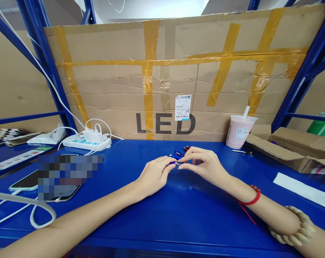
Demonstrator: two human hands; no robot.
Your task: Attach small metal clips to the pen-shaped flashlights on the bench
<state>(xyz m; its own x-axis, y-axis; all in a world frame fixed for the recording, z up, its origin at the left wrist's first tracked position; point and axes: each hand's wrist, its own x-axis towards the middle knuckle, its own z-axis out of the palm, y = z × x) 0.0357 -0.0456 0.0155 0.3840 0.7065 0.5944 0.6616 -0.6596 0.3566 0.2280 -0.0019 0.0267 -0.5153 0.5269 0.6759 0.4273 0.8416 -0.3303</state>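
Observation:
My left hand (155, 174) and my right hand (202, 163) meet over the middle of the blue table (178, 211). Both pinch a small blue and silver object (175, 159) between their fingertips. What the object is I cannot make out; part of it is hidden by my fingers. A red string bracelet (252, 196) is on my right wrist and a wooden bead bracelet (297, 227) sits further up that arm.
A pink drink cup with a straw (240, 131) stands at the back right, next to an open cardboard box (291, 148). A white power strip with chargers (87, 140) lies back left. Phones (26, 181) and white cables (30, 211) lie at the left. A taped cardboard sheet (178, 71) forms the back wall.

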